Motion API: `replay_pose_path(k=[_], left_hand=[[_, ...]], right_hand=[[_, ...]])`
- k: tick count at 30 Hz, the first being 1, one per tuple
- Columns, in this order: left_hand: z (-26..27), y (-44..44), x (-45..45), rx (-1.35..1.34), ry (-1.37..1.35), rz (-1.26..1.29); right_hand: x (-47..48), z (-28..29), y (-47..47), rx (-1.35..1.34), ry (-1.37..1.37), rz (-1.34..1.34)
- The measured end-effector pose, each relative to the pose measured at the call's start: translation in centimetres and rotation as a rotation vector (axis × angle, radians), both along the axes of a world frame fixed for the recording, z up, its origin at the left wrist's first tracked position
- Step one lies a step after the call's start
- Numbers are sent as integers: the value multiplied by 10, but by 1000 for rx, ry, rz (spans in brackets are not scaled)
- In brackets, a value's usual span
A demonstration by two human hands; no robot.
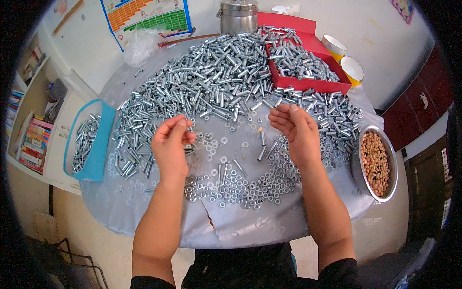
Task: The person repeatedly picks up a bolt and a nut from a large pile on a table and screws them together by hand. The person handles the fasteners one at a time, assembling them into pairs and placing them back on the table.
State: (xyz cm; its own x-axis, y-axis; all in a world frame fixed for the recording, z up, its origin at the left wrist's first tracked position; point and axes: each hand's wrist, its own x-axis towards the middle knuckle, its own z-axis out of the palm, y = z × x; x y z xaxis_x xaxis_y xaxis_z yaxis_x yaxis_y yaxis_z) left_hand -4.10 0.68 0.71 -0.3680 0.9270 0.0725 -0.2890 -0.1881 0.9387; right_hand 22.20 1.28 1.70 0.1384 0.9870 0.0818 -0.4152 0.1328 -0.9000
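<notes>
Above the left part of the metal pile's near edge is my left hand [173, 146], fingers curled with thumb against the fingertips; whether it pinches a small part, I cannot tell. My right hand [297, 133] is raised at the pile's right side, fingers loosely bent and apart from the thumb, nothing visible in it. Between the hands lie washers [224, 140] and two metal sleeves [262, 153]. Nearer the body, several bolts [239, 167] rest by many hex nuts [249, 197]. Behind the hands spreads a large heap of metal sleeves and bolts [216, 72].
A blue box [107, 137] of metal parts stands left, a red box [310, 86] of sleeves back right. A steel bowl [393, 180] of nuts or beans sits right. Behind are a steel pot [239, 18], a plastic bag [140, 47] and two bowls [352, 70]. The tablecloth [249, 231] is torn.
</notes>
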Motion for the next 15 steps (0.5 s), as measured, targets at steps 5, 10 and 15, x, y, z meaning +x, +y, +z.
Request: replay_pose_path(k=[5, 10, 15], left_hand=[[6, 5, -17, 50, -40, 93], [10, 5, -22, 65, 213, 96], [18, -5, -38, -73, 1039, -307]], right_hand=[[2, -1, 1, -68, -14, -38], [2, -2, 1, -85, -45, -52], [3, -3, 2, -96, -57, -67]])
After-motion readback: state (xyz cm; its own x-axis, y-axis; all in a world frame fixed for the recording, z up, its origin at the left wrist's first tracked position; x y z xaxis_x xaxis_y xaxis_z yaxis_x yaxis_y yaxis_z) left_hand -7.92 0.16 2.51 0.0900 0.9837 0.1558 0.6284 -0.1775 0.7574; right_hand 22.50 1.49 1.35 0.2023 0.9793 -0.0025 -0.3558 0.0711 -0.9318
